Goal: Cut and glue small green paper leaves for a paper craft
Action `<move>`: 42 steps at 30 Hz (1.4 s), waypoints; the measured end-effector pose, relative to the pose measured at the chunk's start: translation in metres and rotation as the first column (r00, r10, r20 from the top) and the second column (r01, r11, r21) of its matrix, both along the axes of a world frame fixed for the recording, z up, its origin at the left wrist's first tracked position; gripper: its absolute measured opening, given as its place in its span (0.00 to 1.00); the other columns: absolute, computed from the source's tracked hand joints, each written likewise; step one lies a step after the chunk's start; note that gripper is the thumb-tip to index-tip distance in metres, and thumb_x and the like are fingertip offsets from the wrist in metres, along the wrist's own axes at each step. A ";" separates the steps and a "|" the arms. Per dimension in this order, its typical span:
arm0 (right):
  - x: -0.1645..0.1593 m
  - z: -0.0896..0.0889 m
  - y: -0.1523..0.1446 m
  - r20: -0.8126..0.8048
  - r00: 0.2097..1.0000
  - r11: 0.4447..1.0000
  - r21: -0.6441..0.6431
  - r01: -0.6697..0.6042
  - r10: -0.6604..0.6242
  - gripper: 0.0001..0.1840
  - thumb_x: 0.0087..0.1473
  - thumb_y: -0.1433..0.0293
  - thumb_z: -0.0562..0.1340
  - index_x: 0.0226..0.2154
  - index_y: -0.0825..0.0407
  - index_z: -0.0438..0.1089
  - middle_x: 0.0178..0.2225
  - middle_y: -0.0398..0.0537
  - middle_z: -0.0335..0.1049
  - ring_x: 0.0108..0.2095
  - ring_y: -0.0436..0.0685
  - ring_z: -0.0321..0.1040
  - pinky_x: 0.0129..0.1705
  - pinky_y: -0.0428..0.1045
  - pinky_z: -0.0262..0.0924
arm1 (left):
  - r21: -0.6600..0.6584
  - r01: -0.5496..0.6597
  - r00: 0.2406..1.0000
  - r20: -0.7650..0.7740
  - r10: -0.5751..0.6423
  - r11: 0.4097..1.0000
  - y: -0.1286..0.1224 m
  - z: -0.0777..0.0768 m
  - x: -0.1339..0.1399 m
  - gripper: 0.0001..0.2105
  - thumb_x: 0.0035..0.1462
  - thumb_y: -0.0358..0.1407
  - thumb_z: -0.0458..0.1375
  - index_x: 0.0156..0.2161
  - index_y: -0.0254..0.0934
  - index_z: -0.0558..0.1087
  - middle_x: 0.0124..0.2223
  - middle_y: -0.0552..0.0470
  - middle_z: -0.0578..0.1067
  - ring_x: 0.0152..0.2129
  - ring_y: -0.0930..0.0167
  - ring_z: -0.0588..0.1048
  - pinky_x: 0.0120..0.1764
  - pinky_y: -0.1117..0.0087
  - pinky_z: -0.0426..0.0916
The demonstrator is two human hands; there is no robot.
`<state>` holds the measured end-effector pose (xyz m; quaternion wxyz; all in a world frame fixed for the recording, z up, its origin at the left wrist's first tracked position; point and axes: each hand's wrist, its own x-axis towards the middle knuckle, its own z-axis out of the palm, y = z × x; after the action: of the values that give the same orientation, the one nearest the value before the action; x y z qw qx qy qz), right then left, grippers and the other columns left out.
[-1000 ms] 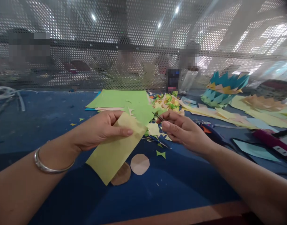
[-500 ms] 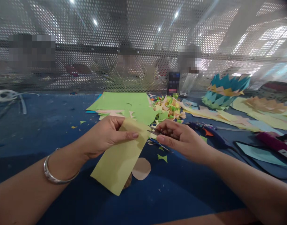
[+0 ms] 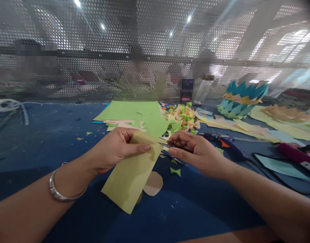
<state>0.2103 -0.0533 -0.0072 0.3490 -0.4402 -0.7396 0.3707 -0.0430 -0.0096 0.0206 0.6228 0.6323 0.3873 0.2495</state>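
My left hand (image 3: 121, 146) pinches a long yellow paper strip (image 3: 128, 182) near its upper end, thumb on top and fingers behind. The strip slants down toward me over the blue table. In my right hand (image 3: 190, 150) is a small pair of scissors (image 3: 166, 144), its blades parted and pointing left at the strip's right edge. The handles are mostly hidden by my fingers. Below the strip's right side lies a pale rounded paper piece (image 3: 153, 184), with a brownish thing partly covered beside it. A green paper scrap (image 3: 175, 171) rests below the scissors.
Green paper sheets (image 3: 134, 109) lie stacked at the back, beside a heap of paper scraps (image 3: 182, 116). To the right are a glue gun (image 3: 223, 140), a blue zigzag paper crown (image 3: 243, 98), and a purple tool (image 3: 296, 153). A phone (image 3: 186, 91) and glass jar (image 3: 203, 91) stand by the perforated screen (image 3: 94, 67).
The scissors' blades show a little more clearly beside the strip's edge. The strip's lower end has shifted slightly right, and both hands keep their grip.
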 end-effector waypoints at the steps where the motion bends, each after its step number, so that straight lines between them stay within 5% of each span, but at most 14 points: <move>1: 0.000 0.001 0.000 0.005 1.000 1.000 0.000 0.000 0.000 0.16 0.61 0.53 0.62 0.41 0.48 0.68 0.34 0.44 0.66 0.33 0.52 0.62 0.32 0.48 0.56 | 0.002 0.005 1.000 0.005 -0.005 1.000 0.000 -0.001 0.000 0.12 0.52 0.41 0.69 0.39 0.37 0.80 0.38 0.47 0.83 0.30 0.67 0.80 0.33 0.69 0.75; 22: -0.002 0.006 -0.001 0.064 0.998 0.999 0.045 0.018 -0.021 0.14 0.63 0.55 0.60 0.37 0.49 0.69 0.27 0.40 0.64 0.25 0.48 0.56 0.26 0.47 0.50 | 0.021 0.016 1.000 0.014 -0.016 1.000 -0.002 -0.004 0.005 0.13 0.51 0.41 0.70 0.40 0.37 0.81 0.36 0.45 0.82 0.28 0.67 0.80 0.31 0.71 0.74; 42: -0.002 0.004 -0.002 0.067 0.998 1.000 0.010 0.007 -0.008 0.15 0.62 0.54 0.60 0.38 0.48 0.68 0.31 0.42 0.66 0.28 0.50 0.58 0.29 0.48 0.54 | -0.148 0.022 0.997 0.080 -0.010 0.989 -0.011 -0.007 0.009 0.11 0.51 0.39 0.70 0.36 0.33 0.81 0.32 0.46 0.82 0.23 0.70 0.79 0.27 0.74 0.73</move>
<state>0.2086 -0.0548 -0.0037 0.3274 -0.4533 -0.7511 0.3508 -0.0336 -0.0204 0.0134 0.6851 0.5767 0.3748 0.2398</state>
